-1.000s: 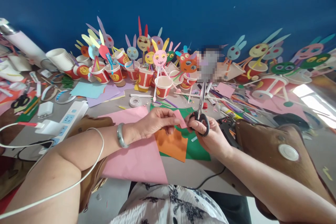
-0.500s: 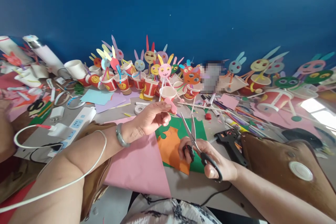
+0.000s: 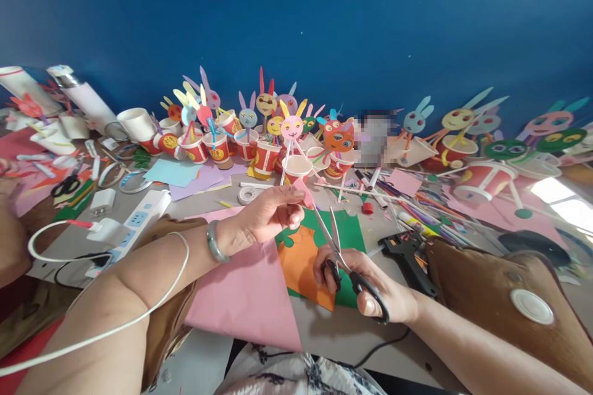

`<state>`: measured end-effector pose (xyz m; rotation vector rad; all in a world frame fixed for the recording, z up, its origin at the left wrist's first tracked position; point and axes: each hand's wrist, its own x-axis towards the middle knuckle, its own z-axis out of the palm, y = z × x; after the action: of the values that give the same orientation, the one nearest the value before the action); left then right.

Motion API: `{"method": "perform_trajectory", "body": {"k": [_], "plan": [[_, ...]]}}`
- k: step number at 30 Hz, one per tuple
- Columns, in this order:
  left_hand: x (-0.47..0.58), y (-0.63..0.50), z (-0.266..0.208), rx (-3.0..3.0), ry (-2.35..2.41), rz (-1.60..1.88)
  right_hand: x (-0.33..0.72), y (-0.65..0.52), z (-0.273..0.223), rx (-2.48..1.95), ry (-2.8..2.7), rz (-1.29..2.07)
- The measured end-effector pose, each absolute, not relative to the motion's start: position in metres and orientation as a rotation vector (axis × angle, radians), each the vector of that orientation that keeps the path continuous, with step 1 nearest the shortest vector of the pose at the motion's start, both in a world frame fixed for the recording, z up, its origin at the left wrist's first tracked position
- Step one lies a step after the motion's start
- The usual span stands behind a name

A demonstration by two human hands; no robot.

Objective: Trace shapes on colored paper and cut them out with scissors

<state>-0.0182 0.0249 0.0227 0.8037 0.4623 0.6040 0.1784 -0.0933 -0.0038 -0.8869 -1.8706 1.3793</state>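
Between thumb and fingers, my left hand (image 3: 273, 210) pinches a small pink paper piece (image 3: 304, 192), raised over the table. A pair of scissors (image 3: 334, 244) with black handles is in my right hand (image 3: 365, 278), fingers through the loops. Its blades stand apart and point up and left, one tip close to the pink piece; whether it touches, I cannot tell. Under my hands lie a large pink sheet (image 3: 245, 296), an orange sheet (image 3: 303, 265) with cut-out edges, and a green sheet (image 3: 354, 234) beneath the orange one.
Paper cups (image 3: 266, 157) with paper rabbit faces line the blue wall (image 3: 296, 12). To the right are a black glue gun (image 3: 407, 259) and a brown bag (image 3: 500, 284). At left, a power strip (image 3: 143, 216) has a white cable (image 3: 134, 327) crossing my forearm. A person's arm (image 3: 9, 228) shows at far left.
The scissors have moved slightly left, their blade tip now nearer the pink paper piece. In my left hand the piece has turned a little. The view has shifted slightly.
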Motion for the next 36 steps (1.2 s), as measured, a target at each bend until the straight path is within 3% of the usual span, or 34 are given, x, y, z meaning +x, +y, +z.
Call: {"method": "perform_trajectory", "body": {"k": [36], "plan": [[-0.02,0.022,0.021,0.819,0.399,0.599,0.176,-0.093,-0.011,-0.828,-1.845,1.392]]}}
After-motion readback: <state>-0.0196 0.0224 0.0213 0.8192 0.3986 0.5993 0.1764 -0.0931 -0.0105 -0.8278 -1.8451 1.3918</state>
